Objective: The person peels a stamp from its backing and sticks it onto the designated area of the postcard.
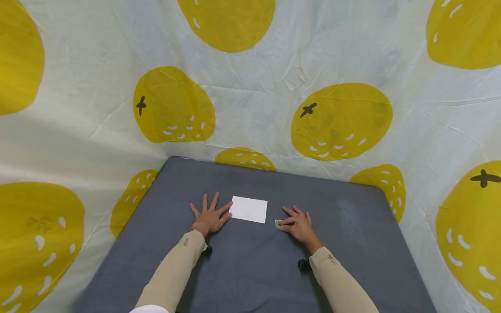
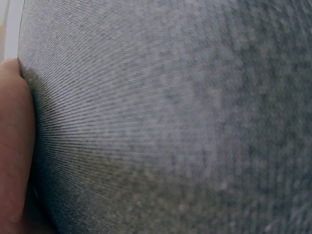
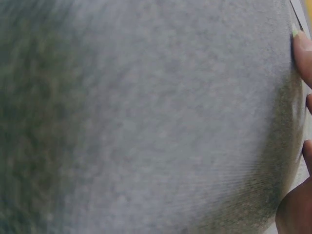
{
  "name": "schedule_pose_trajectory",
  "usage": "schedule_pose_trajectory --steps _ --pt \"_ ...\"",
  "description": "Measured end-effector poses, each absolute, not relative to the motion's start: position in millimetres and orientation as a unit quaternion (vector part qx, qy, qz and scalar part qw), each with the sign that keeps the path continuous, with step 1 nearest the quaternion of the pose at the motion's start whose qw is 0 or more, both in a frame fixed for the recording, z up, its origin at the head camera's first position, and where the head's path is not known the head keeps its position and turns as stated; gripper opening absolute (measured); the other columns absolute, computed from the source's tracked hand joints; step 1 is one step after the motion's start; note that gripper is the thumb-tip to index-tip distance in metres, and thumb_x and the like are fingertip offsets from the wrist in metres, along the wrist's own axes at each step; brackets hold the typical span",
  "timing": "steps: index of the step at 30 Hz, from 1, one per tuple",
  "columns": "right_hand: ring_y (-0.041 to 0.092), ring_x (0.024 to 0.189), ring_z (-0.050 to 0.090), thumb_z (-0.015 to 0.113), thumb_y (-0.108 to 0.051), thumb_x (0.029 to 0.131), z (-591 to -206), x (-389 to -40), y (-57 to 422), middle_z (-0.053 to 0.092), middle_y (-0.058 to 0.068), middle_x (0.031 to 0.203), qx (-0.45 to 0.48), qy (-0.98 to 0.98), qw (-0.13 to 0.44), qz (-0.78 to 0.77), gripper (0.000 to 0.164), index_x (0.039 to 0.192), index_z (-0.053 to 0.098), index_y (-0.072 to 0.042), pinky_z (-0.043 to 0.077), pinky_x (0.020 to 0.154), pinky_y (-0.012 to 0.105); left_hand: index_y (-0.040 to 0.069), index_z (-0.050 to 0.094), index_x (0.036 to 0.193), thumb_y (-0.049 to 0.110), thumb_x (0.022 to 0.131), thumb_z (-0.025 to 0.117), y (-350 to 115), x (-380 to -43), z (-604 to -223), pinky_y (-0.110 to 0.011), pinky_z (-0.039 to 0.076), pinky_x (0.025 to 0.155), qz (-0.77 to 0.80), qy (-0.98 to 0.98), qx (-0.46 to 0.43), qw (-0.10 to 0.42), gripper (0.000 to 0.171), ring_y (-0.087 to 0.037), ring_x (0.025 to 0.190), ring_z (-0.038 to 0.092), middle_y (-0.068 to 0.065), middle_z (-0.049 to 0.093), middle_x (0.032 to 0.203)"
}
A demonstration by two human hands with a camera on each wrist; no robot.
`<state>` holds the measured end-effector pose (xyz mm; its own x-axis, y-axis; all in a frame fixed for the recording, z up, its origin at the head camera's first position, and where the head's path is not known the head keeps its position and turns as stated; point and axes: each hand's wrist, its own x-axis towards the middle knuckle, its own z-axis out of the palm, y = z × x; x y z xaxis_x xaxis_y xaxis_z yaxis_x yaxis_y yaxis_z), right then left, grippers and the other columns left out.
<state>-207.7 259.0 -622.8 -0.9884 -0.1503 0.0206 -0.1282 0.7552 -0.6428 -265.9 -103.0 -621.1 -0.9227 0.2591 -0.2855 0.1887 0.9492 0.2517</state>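
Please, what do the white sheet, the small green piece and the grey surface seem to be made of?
White sheet: probably paper or thin card, matt, flat with straight edges.
Small green piece: perhaps printed paper, from its white edge; finish unclear.
Grey surface: apparently matt woven fabric; fine ribbing shows in the left wrist view.

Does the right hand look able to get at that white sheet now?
Probably yes: only grey cloth and the small green card it touches seem to lie between the right hand and the white sheet, though the left hand touches the sheet's opposite edge.
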Motion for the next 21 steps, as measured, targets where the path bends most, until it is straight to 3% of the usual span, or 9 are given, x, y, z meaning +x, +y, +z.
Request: schedule_pose_trajectory --steps 10,16,21 --pt "0.045 0.143 0.047 0.088 -0.018 0.08 -623.8 -210.2 258.4 0.07 0.013 0.132 -0.1 0.929 -0.046 -0.353 0.007 0.075 0.083 -0.016 0.01 0.12 0.077 0.055 0.019 0.162 0.073 0.103 0.033 -102.7 -266.5 -622.1 -0.086 -0.021 0.109 0.112 0.975 0.112 0.159 0.063 -0.045 0.16 -0.024 0.0 -0.01 0.178" --pt "0.042 0.127 0.055 0.087 -0.015 0.081 -626.2 -212.9 257.0 0.071 0.014 0.117 -0.106 0.927 -0.069 -0.354 0.009 0.074 0.081 -0.014 0.017 0.119 0.077 0.054 0.019 0.162 0.072 0.104 0.033 -102.3 -265.0 -623.9 -0.086 -0.021 0.109 0.116 0.974 0.115 0.154 0.062 -0.045 0.16 -0.023 -0.001 -0.008 0.178" --pt "0.04 0.109 0.062 0.087 -0.009 0.081 -619.2 -216.2 254.8 0.072 0.016 0.106 -0.121 0.905 -0.094 -0.397 0.007 0.077 0.081 -0.007 0.04 0.107 0.062 0.054 0.02 0.162 0.074 0.103 0.031 -104.3 -271.2 -628.5 -0.087 -0.023 0.106 0.124 0.973 0.117 0.155 0.063 -0.045 0.158 -0.027 0.0 -0.01 0.178"
